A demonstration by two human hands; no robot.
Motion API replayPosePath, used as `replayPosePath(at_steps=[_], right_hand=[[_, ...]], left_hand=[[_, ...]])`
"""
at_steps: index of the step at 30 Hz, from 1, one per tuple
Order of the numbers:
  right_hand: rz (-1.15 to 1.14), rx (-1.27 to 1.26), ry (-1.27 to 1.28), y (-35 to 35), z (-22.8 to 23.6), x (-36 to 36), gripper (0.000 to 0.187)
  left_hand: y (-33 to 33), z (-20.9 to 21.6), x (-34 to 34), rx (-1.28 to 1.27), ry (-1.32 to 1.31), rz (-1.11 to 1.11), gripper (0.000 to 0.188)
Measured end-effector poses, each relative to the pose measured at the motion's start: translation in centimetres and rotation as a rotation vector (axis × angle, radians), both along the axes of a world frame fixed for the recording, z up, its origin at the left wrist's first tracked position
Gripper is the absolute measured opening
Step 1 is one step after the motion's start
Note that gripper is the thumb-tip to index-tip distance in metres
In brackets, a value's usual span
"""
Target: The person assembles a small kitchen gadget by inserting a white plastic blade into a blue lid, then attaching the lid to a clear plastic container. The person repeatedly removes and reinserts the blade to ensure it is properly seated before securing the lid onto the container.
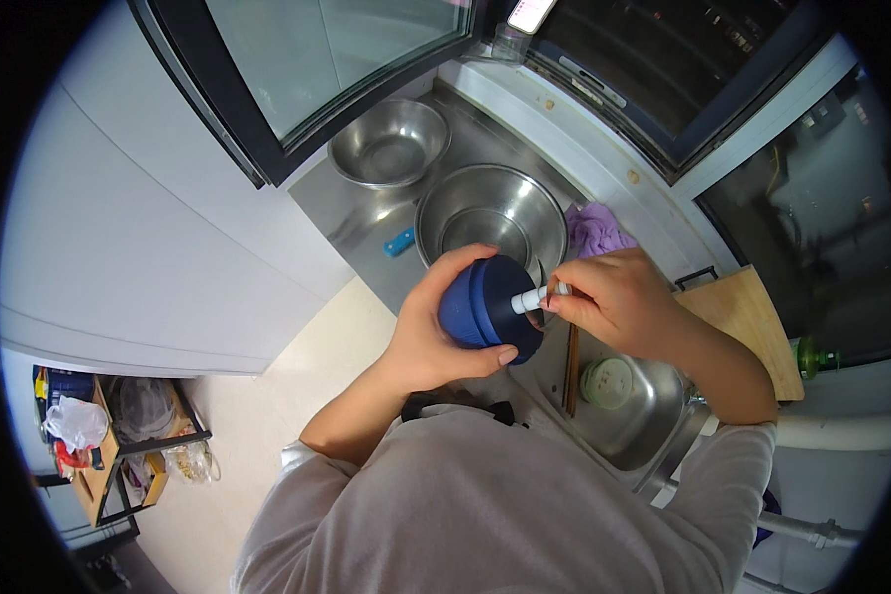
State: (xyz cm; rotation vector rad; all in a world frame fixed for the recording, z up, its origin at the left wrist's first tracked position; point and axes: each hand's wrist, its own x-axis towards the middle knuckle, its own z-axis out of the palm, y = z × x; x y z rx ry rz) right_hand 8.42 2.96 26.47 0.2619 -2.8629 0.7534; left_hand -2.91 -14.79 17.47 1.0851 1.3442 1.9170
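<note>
Far left, on the floor: a black-framed shelf rack with wooden boards (110, 455), white plastic bag (76, 423) on it. Steel counter (351, 210) next: small round stainless-steel basin (389, 145) at the back, short bright-blue handle-shaped object (398, 242) in front of it.

Left hand (418, 337): wrapped around a dark-blue ribbed cylindrical container (465, 312), thumb on the near side, fingers on the far side. Container is held up in front of the person, tilted, top facing right. Large round stainless-steel basin (492, 203) sits on the counter beyond it.

White narrow cylindrical tube (528, 301) sticks out of the container's dark top. Right hand (614, 302): fingertips closed on the tube's outer end. Thin dark piece beside it, too small to identify.

Progress, my read: mid-step. Container in hand and steadied, tube at the top; neither released, so that part looks unfinished. Can't tell if the tube is loose or fixed.

Further right: purple crumpled cloth (601, 230) by the large basin; brown wooden sticks (571, 371) at the stainless-steel sink (634, 441), pale-green round glass vessel (606, 383) inside; light wooden cutting board (747, 322), then green bottle (812, 357).
</note>
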Motion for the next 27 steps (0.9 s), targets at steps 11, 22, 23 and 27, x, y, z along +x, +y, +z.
replayPosePath(at_steps=[11, 22, 23, 27], right_hand=[[-0.450, -0.738, -0.304, -0.3, -3.6, -1.5, 0.031], [-0.644, -1.116, -0.466, 1.1, -7.6, -1.7, 0.037], [-0.662, -1.116, -0.460, 1.2, -7.6, -1.7, 0.036], [-0.689, -1.061, -0.420, 1.3, -7.8, -1.4, 0.034]], left_hand=[[1.1, -0.2, 0.1, -0.099, 0.849, 0.661, 0.073], [1.5, -1.9, -1.4, -0.047, 1.024, 0.551, 0.063], [1.6, -2.0, -1.5, -0.053, 1.015, 0.561, 0.063], [2.0, -2.6, -1.6, -0.070, 0.922, 0.556, 0.067]])
